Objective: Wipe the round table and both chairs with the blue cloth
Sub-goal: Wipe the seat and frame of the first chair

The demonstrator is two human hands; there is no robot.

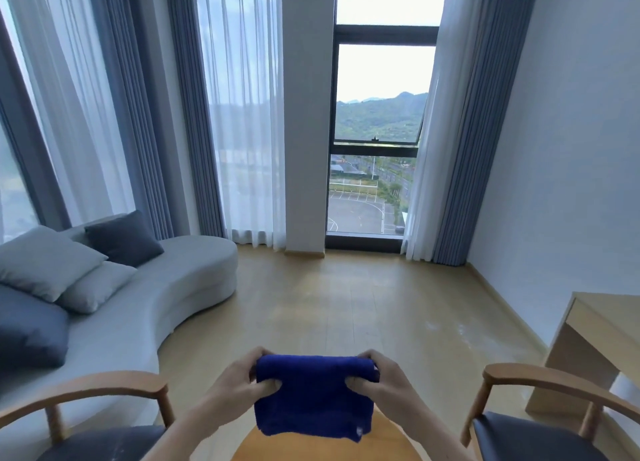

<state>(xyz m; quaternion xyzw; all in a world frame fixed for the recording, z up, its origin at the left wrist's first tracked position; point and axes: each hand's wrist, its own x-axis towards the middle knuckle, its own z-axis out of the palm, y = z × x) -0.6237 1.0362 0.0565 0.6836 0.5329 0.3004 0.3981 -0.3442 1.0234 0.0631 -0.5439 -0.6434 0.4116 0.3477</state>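
A folded blue cloth hangs in the air at bottom centre, above the round wooden table, whose top shows only partly at the frame's lower edge. My left hand pinches the cloth's upper left corner and my right hand pinches its upper right corner. One wooden chair with a dark seat stands at the table's left, another at its right. Both chairs are cut off by the frame.
A curved grey sofa with several cushions runs along the left. A light wooden desk stands against the right wall. Wooden floor stretches ahead to tall windows with blue and sheer curtains.
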